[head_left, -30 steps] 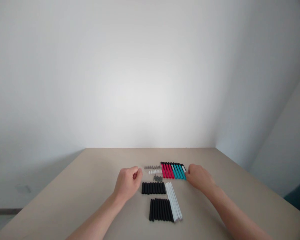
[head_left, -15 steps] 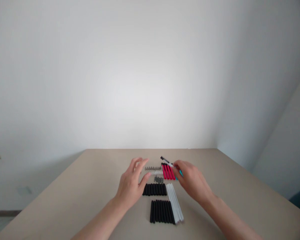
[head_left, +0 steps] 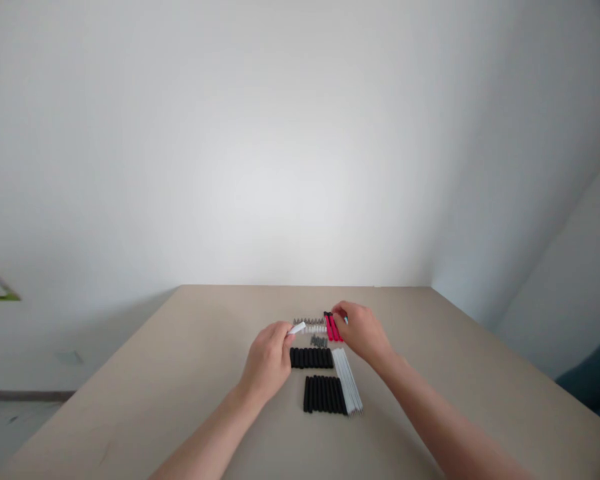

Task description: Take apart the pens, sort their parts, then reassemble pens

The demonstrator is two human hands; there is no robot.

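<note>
My left hand [head_left: 269, 357] is closed around a white pen barrel [head_left: 297, 328], whose pale end sticks out past the thumb to the right. The rest of that barrel is hidden in the fingers. At the far end of the laid-out parts, my right hand [head_left: 359, 330] has its fingertips pinched at a row of pink pen barrels [head_left: 333, 328] with black upper ends. Whether it grips one is hidden. A sliver of a turquoise piece [head_left: 347, 321] shows behind those fingers. Just beyond the left hand lie a row of metal springs [head_left: 309, 321] and small white pieces [head_left: 316, 329].
Small grey pieces [head_left: 319, 342] lie in front of the white ones. Nearer are two rows of short black tubes, a far row [head_left: 311, 358] and a near row [head_left: 325, 395]. White pen refills [head_left: 347, 381] lie alongside. A wall [head_left: 300, 167] rises behind the table [head_left: 220, 320].
The pen barrel has passed from my right hand to my left, which has closed on it. My right hand has moved to the pink barrels. The view has shifted slightly.
</note>
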